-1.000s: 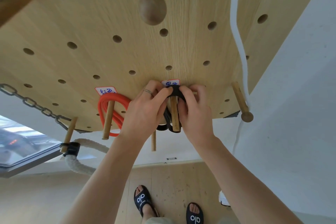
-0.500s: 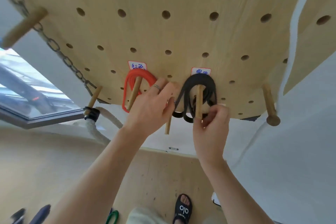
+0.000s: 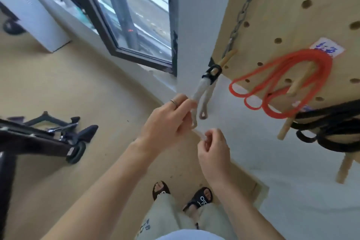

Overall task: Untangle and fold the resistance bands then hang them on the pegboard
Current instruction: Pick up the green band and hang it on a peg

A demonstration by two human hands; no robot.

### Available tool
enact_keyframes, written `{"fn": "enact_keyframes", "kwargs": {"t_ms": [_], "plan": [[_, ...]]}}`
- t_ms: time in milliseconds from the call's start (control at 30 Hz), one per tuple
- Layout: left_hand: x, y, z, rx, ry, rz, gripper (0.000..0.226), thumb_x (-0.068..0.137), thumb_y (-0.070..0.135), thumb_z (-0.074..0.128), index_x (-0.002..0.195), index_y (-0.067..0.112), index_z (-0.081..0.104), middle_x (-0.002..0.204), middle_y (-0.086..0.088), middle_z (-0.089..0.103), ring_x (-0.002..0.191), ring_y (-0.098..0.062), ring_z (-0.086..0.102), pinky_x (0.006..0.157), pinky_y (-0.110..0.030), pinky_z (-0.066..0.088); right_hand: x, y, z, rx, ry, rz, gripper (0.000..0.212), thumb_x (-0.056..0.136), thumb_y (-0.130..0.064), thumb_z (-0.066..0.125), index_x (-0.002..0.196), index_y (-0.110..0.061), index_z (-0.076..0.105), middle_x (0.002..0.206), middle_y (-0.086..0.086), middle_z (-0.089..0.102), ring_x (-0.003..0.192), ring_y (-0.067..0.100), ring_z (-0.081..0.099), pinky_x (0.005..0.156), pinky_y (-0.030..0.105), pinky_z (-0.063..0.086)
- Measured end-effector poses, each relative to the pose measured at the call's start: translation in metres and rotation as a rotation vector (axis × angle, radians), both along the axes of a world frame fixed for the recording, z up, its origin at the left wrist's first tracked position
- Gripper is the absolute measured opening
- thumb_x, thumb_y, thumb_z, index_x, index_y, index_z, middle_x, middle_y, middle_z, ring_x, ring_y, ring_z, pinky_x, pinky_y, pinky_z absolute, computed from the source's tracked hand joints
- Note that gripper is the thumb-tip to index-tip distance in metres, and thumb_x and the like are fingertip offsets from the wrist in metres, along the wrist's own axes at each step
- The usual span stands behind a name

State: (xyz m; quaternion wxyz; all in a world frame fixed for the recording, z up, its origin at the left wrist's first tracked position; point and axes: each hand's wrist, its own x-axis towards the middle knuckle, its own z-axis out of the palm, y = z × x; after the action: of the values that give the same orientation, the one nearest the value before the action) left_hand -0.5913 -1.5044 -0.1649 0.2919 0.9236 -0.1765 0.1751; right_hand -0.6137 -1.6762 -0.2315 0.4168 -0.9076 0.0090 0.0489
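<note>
Resistance bands hang on the light wooden pegboard [image 3: 288,2] at the right of the head view: the folded red rubber band [image 3: 276,84] is looped over a wooden peg [image 3: 300,82], and the coiled black rubber band [image 3: 331,128] hangs just below and to the right of it, partly cut off by the frame edge. A white paper label [image 3: 327,47] with blue handwriting sits on the board just above the red band; the writing is too blurred to read. The black slide sandals [image 3: 198,198] on the person's feet carry white letters that look like "alo".

Half a second ago both hands were up at the black band, the right hand's fingers at its lower loop on the peg. Now the view has swung down and left, and both hands have come away from the bands, which remain on their pegs.

The left hand [image 3: 167,122], a ring on one finger, has its fingers curled round the grey-white rope [image 3: 200,91] that hangs from a peg at the board's lower left corner. The right hand [image 3: 212,148] is loosely curled, fingertips pinched together on what seems a thin pale strand, too blurred to be sure. Both hands are well left of and below the bands.
</note>
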Motion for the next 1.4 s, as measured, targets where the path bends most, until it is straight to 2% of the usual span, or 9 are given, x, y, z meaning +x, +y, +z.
{"fn": "enact_keyframes", "kwargs": {"t_ms": [167, 367, 533, 767, 967, 1133, 1267, 1333, 1400], "plan": [[-0.071, 0.112, -0.081, -0.028, 0.267, 0.492, 0.018, 0.093, 0.009, 0.063, 0.109, 0.014, 0.059, 0.098, 0.002, 0.058, 0.071, -0.013, 0.056, 0.055, -0.042, 0.054, -0.003, 0.099, -0.035, -0.140, 0.105, 0.486, 0.015, 0.098, -0.017, 0.060, 0.112, -0.019, 0.055, 0.103, -0.004, 0.055, 0.083, 0.009, 0.056, 0.073, 0.022, 0.049], [-0.170, 0.182, -0.214, -0.093, 0.626, 0.919, 0.032, 0.093, 0.017, 0.061, 0.124, 0.020, 0.055, 0.112, -0.001, 0.061, 0.090, -0.025, 0.065, 0.071, -0.043, 0.057, -0.029, 0.189, -0.152, -0.367, 0.190, 0.997, 0.038, 0.093, -0.023, 0.060, 0.129, -0.017, 0.053, 0.118, 0.003, 0.056, 0.108, 0.026, 0.057, 0.084, 0.036, 0.047], [-0.237, 0.207, -0.353, -0.052, 0.929, 1.078, 0.053, 0.091, 0.020, 0.062, 0.142, 0.018, 0.048, 0.131, -0.010, 0.056, 0.113, -0.036, 0.060, 0.092, -0.048, 0.052, -0.053, 0.239, -0.291, -0.528, 0.188, 1.310, 0.060, 0.090, -0.027, 0.063, 0.145, -0.017, 0.044, 0.131, 0.009, 0.055, 0.121, 0.032, 0.051, 0.098, 0.040, 0.044], [-0.285, 0.224, -0.559, 0.098, 1.265, 1.053, 0.075, 0.094, 0.030, 0.063, 0.158, 0.017, 0.025, 0.155, -0.007, 0.039, 0.138, -0.028, 0.044, 0.110, -0.040, 0.039, -0.082, 0.297, -0.503, -0.644, 0.108, 1.566, 0.078, 0.088, -0.040, 0.069, 0.153, -0.016, 0.032, 0.144, 0.008, 0.049, 0.132, 0.032, 0.046, 0.103, 0.039, 0.040], [-0.317, 0.251, -0.752, 0.304, 1.366, 0.928, 0.093, 0.093, 0.040, 0.064, 0.163, 0.013, 0.008, 0.170, -0.007, 0.015, 0.156, -0.024, 0.017, 0.127, -0.037, 0.013, -0.112, 0.350, -0.699, -0.704, -0.042, 1.737, 0.071, 0.088, -0.034, 0.069, 0.148, -0.012, 0.036, 0.141, 0.009, 0.052, 0.130, 0.031, 0.048, 0.107, 0.041, 0.040], [-0.321, 0.278, -0.860, 0.446, 1.327, 0.907, 0.092, 0.094, 0.035, 0.061, 0.162, 0.009, 0.006, 0.170, -0.008, 0.015, 0.156, -0.023, 0.016, 0.127, -0.037, 0.008, -0.135, 0.384, -0.809, -0.658, -0.258, 1.833, 0.058, 0.090, -0.025, 0.066, 0.141, -0.011, 0.043, 0.134, 0.008, 0.054, 0.123, 0.030, 0.050, 0.103, 0.039, 0.040], [-0.324, 0.283, -0.907, 0.468, 1.279, 0.993, 0.090, 0.090, 0.033, 0.069, 0.160, 0.009, 0.018, 0.165, -0.009, 0.027, 0.150, -0.025, 0.032, 0.125, -0.039, 0.016, -0.144, 0.391, -0.843, -0.710, -0.343, 1.805, 0.048, 0.088, -0.019, 0.067, 0.131, -0.012, 0.046, 0.126, 0.008, 0.052, 0.114, 0.029, 0.051, 0.096, 0.038, 0.039], [-0.324, 0.286, -0.919, 0.525, 1.191, 1.065, 0.086, 0.079, 0.031, 0.080, 0.151, 0.010, 0.038, 0.147, -0.011, 0.050, 0.127, -0.028, 0.055, 0.116, -0.040, 0.033, -0.145, 0.394, -0.848, -0.722, -0.361, 1.787, 0.045, 0.086, -0.013, 0.065, 0.127, -0.012, 0.046, 0.123, 0.008, 0.053, 0.111, 0.029, 0.053, 0.093, 0.037, 0.039], [-0.320, 0.289, -0.925, 0.577, 1.158, 1.083, 0.072, 0.072, 0.027, 0.083, 0.136, 0.011, 0.054, 0.128, -0.011, 0.061, 0.108, -0.030, 0.061, 0.102, -0.039, 0.043, -0.147, 0.397, -0.849, -0.737, -0.367, 1.791, 0.043, 0.086, -0.010, 0.065, 0.124, -0.013, 0.047, 0.120, 0.009, 0.055, 0.109, 0.030, 0.054, 0.091, 0.038, 0.039]]}}
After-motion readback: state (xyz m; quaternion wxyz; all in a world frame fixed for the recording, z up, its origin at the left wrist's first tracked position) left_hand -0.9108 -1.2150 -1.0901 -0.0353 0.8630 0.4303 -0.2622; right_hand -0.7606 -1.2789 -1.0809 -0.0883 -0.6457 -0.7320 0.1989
